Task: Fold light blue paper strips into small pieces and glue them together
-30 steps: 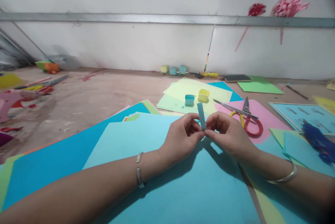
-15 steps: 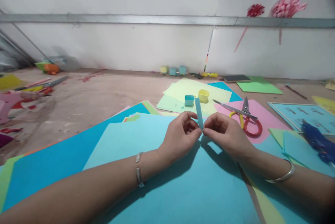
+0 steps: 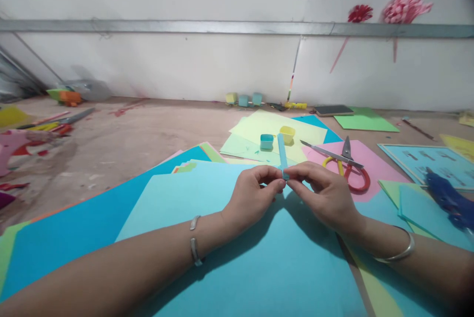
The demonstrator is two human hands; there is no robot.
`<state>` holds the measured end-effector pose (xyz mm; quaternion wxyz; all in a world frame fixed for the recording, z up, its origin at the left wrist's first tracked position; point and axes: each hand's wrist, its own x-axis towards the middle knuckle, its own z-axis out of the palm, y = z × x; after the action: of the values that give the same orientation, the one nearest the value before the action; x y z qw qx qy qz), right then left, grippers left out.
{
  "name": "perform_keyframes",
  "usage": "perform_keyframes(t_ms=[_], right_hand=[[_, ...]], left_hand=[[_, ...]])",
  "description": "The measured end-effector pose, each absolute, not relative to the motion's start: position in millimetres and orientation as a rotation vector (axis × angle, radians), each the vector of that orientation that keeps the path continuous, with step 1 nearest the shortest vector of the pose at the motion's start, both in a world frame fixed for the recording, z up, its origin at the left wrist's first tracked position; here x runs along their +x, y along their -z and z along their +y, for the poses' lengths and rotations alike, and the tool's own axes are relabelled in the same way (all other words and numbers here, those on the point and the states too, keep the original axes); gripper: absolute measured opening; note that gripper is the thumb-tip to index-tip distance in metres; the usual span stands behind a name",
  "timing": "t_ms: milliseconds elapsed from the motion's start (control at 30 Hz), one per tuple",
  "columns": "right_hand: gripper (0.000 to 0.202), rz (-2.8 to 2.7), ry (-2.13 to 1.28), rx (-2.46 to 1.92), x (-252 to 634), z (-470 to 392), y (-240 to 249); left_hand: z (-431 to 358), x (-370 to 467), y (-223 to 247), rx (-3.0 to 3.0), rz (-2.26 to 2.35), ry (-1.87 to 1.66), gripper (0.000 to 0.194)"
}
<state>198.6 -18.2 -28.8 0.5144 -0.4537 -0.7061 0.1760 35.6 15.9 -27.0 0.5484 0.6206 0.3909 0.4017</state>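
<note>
Light-blue paper strip [image 3: 282,151], head view: stands nearly upright, leaning slightly left, above a large light-blue sheet [image 3: 237,267]. Left hand [image 3: 257,196] pinches its lower end, thumb against fingers; right hand [image 3: 324,193] pinches the same end from the other side, fingertips of both nearly meeting. Lower end mostly covered by fingers, its shape too small to tell. Containers: small blue open box [image 3: 266,142] and small yellow open box [image 3: 287,134], side by side just beyond the strip, on pale yellow paper [image 3: 252,122]; mouths face up, contents can't be made out. Strip's top overlaps yellow box's lower left in view. Three little cubes by the wall, one yellow [image 3: 231,98], two blue [image 3: 250,100]; can't tell if hollow. Translucent grey container or bag [image 3: 94,89] far left, blurred, contents unclear, orange piece [image 3: 70,98] in front. Right of the hands: scissors [image 3: 358,178], one yellow and one red handle, on pink paper [image 3: 388,171], slim metal tool [image 3: 322,149] across them; dark blue glue gun [image 3: 450,196] at right edge. Silver bangle on each wrist.
</note>
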Motion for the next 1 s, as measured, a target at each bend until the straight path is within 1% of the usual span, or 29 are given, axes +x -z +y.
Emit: perform_keyframes(t_ms=[200, 500, 767, 1000], right_hand=[[0.011, -1.769, -0.262, -1.084, 198.7, -21.1, 25.6], [0.014, -1.764, -0.299, -1.1, 197.4, -20.0, 27.3], [0.017, -1.805, -0.141, -1.093, 197.2, -20.8, 24.2], [0.021, -1.767, -0.236, -1.036, 197.3, -20.7, 26.0]], left_hand=[[14.5, 35.0, 29.2, 1.542, 0.953, -0.996, 0.007], [13.4, 32.7, 26.5, 1.664, 1.026, -0.966, 0.006], [13.4, 33.8, 26.6, 1.606, 1.051, -0.979, 0.005], [13.9, 34.3, 25.9, 1.553, 1.023, -0.987, 0.004]])
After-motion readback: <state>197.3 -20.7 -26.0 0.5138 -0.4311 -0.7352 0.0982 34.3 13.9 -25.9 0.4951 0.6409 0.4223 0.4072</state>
